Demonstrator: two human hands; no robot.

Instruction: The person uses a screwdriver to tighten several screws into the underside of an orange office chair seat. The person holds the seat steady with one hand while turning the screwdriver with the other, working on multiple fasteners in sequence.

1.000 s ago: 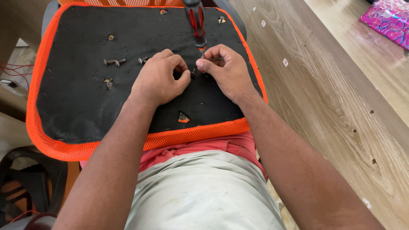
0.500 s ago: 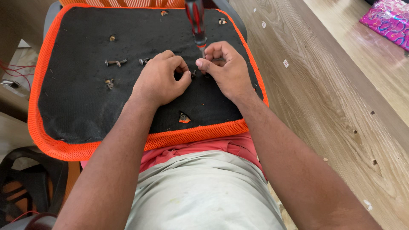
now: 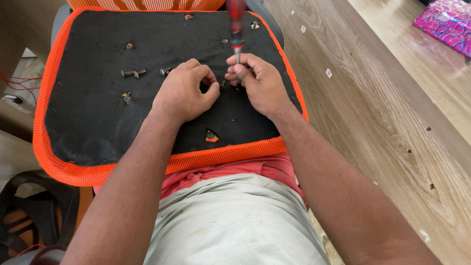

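An upturned chair seat, black underneath with an orange mesh border, lies across my lap. My left hand and my right hand meet near its middle, fingertips pinched together over a small metal part that the fingers mostly hide. A red-handled screwdriver lies on the seat, its tip reaching the fingers of my right hand. Whether the right hand grips its shaft I cannot tell. Loose screws lie on the black surface left of my left hand.
A torn mounting hole shows near the seat's front edge, others near the far edge. A wooden floor runs along the right, with a pink patterned package at the far right. A dark bag sits at lower left.
The screwdriver has shifted slightly along the seat while both hands stayed pinched together at the same spot. The view has drifted a little.
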